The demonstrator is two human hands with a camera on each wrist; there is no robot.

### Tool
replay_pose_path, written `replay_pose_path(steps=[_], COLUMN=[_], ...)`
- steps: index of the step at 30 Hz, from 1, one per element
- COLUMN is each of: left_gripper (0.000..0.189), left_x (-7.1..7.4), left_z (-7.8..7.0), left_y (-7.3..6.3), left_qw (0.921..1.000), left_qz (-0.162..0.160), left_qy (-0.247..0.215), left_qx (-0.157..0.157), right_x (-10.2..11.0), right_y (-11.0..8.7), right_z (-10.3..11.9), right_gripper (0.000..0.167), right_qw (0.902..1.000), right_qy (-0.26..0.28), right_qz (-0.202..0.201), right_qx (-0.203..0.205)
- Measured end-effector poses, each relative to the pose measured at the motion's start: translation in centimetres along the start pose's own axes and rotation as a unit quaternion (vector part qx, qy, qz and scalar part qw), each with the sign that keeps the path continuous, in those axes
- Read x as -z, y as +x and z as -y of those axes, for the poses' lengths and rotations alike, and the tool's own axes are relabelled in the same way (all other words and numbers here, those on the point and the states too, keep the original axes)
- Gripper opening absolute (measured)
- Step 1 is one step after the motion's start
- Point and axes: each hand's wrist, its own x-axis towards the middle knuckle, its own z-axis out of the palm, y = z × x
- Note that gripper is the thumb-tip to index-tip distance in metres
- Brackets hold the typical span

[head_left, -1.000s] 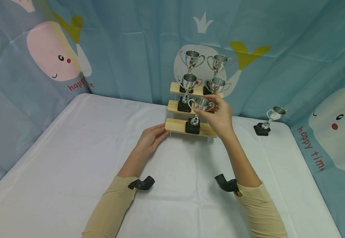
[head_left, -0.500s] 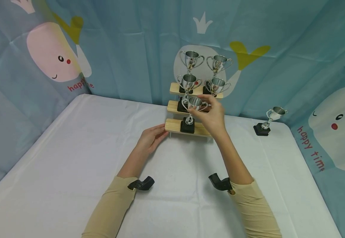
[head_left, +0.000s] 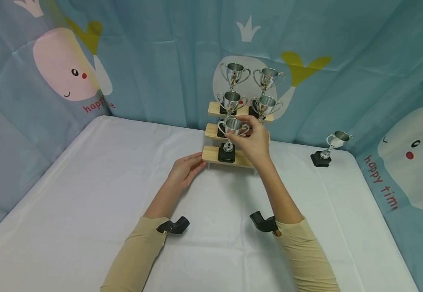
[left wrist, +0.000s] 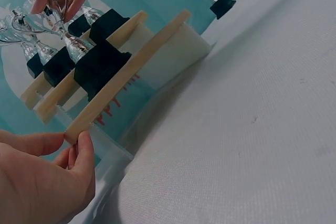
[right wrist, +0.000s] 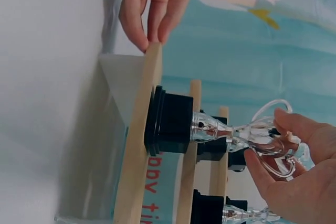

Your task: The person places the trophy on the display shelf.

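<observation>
My right hand (head_left: 252, 140) holds a silver trophy cup (head_left: 233, 126) by its bowl, thumb at the front and fingers behind. The cup's black base (right wrist: 170, 123) sits upright on the lowest wooden shelf of a three-step display stand (head_left: 243, 161), left of the shelf's middle. My left hand (head_left: 186, 169) pinches the left end of that lowest shelf between thumb and fingers, as the left wrist view (left wrist: 50, 174) shows. Behind the held cup, two trophies stand on the middle step, among them the left one (head_left: 231, 100). Two more, including the rear left trophy (head_left: 235, 73), stand on the top step.
Another trophy (head_left: 337, 140) stands apart on the white-covered table (head_left: 204, 251), at the right near the back edge. A blue curtain (head_left: 153, 73) with whale prints hangs close behind the stand. Clear supports (left wrist: 176, 53) carry the wooden shelves.
My right hand has moved left with the trophy cup, whose base has shifted along the lowest shelf toward its left end. My left hand has stayed at the shelf's end.
</observation>
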Motion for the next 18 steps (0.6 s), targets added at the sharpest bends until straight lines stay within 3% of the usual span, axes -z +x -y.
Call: replay_pose_path(steps=[18], left_gripper=[0.041], left_x=[-0.01], left_z=[-0.08], left_y=[0.07], left_qw=[0.9999], left_qz=[-0.008], left_qy=[-0.004], left_qx=[0.007], right_x=[-0.45], right_y=[-0.14], right_z=[-0.49], right_gripper=[0.061], right_qw=[0.9998], right_qy=[0.007], right_qz=[0.006], right_qx=[0.020])
